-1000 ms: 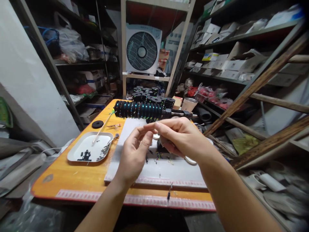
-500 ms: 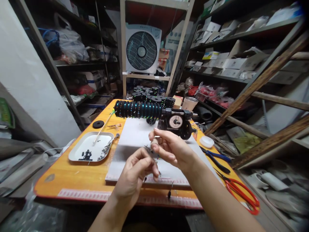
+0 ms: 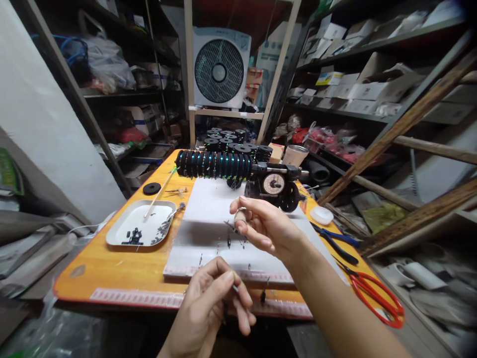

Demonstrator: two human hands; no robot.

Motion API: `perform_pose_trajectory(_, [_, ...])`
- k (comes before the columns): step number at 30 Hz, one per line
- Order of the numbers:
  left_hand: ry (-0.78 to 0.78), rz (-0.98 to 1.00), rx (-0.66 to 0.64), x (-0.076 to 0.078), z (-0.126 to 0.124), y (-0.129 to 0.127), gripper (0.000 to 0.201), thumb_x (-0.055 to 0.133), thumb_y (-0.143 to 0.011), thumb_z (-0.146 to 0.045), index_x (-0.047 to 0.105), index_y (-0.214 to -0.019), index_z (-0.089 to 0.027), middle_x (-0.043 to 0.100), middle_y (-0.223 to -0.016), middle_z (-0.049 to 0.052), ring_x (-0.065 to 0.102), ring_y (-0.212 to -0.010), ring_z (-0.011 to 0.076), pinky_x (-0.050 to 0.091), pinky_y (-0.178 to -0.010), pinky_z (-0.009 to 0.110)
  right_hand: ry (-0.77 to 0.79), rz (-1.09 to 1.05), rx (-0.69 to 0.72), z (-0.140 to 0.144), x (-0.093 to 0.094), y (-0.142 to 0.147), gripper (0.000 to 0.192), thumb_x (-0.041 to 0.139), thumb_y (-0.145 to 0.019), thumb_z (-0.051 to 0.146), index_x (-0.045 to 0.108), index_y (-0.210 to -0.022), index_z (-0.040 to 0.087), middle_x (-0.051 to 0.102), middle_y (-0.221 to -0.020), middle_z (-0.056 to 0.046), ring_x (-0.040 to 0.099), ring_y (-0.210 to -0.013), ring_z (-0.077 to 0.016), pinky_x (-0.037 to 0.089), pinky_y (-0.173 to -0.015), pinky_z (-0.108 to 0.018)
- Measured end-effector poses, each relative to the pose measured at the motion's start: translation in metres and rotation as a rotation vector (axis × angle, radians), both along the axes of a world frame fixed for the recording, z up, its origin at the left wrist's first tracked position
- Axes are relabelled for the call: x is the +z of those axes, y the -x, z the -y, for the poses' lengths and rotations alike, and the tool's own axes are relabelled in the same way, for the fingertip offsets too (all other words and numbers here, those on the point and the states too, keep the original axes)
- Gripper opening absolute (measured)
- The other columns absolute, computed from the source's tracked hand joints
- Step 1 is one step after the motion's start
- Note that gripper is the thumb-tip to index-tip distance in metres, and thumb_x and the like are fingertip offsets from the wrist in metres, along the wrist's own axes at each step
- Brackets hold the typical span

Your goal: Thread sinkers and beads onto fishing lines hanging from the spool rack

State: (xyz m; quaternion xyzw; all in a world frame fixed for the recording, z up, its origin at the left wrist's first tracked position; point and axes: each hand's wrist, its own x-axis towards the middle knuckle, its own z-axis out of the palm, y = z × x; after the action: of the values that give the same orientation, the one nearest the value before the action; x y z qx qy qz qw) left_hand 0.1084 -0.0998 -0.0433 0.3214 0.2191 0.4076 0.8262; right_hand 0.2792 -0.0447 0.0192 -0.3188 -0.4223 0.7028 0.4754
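Observation:
My right hand [image 3: 266, 226] is raised over the white board [image 3: 194, 209], its thumb and fingers curled together. A small thin metal piece [image 3: 229, 225] juts from its fingertips; its kind is unclear. A beige wrap [image 3: 241, 216] covers one fingertip. Lower and nearer, my left hand [image 3: 214, 308] is closed at the board's front edge, thumb pressed to index finger. Something tiny and greyish shows at that pinch, too small to name. Between the hands, small dark and coloured pieces [image 3: 228, 242] appear over the board. A dark little piece [image 3: 263, 297] hangs at the table's front edge.
Behind stands a black winding device [image 3: 274, 184] with a row of black discs [image 3: 214, 165]. More black spools [image 3: 242, 148] are stacked beyond. At left is a white tray [image 3: 112, 233] of small parts. Blue-black pliers [image 3: 335, 243] and red-handled scissors [image 3: 376, 293] lie right.
My left hand has dropped down and toward me, away from my right hand, uncovering the small pieces over the board. My right hand stays nearly in place. The view has shifted slightly.

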Motion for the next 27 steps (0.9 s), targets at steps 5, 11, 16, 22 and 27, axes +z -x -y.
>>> perform_pose_trajectory(5, [0.025,0.027,-0.006,-0.003,0.002,0.001,0.028,0.075,-0.083,-0.036,0.060,-0.072,-0.015,0.074,-0.064,0.002,0.068,-0.046,0.0125,0.055,-0.056,0.023,-0.011,0.006,-0.005,0.001,0.000,0.001,0.025,0.063,-0.089,0.039,0.066,-0.086,0.014,0.070,-0.060,-0.001,0.037,-0.024,-0.0010,0.024,-0.024,-0.010])
perform_pose_trajectory(11, [0.042,0.066,-0.005,-0.002,0.003,-0.001,0.029,0.075,-0.082,-0.035,0.058,-0.070,-0.016,0.072,-0.063,0.000,0.066,-0.044,0.0116,0.059,-0.059,0.028,-0.039,0.029,-0.015,0.002,0.000,0.002,0.028,0.063,-0.089,0.042,0.066,-0.088,0.015,0.070,-0.060,-0.001,0.038,-0.025,-0.0016,0.025,-0.025,-0.010])
perform_pose_trajectory(16, [0.056,0.071,-0.005,-0.001,0.003,0.001,0.027,0.072,-0.084,-0.035,0.059,-0.071,-0.016,0.072,-0.063,-0.001,0.065,-0.043,0.0115,0.059,-0.057,0.028,-0.060,0.089,-0.016,0.005,-0.002,0.004,0.036,0.062,-0.089,0.046,0.070,-0.098,0.011,0.069,-0.059,-0.002,0.039,-0.025,-0.0030,0.024,-0.025,-0.013])
perform_pose_trajectory(22, [0.029,0.029,0.041,-0.005,0.000,0.003,0.024,0.065,-0.091,-0.035,0.059,-0.076,-0.017,0.072,-0.066,0.000,0.065,-0.042,0.0113,0.056,-0.054,0.026,-0.155,0.204,-0.205,0.004,-0.015,0.001,0.035,0.059,-0.092,0.045,0.063,-0.108,0.014,0.066,-0.058,0.001,0.042,-0.027,-0.0053,0.027,-0.027,-0.015])
perform_pose_trajectory(27, [-0.048,-0.053,0.151,-0.017,-0.006,0.002,0.020,0.059,-0.095,-0.035,0.060,-0.083,-0.019,0.074,-0.078,0.000,0.067,-0.048,0.0115,0.056,-0.058,0.027,-0.323,0.302,-0.517,0.002,-0.022,0.004,0.024,0.057,-0.095,0.044,0.053,-0.102,0.021,0.062,-0.061,0.007,0.043,-0.031,-0.0039,0.029,-0.031,-0.013])
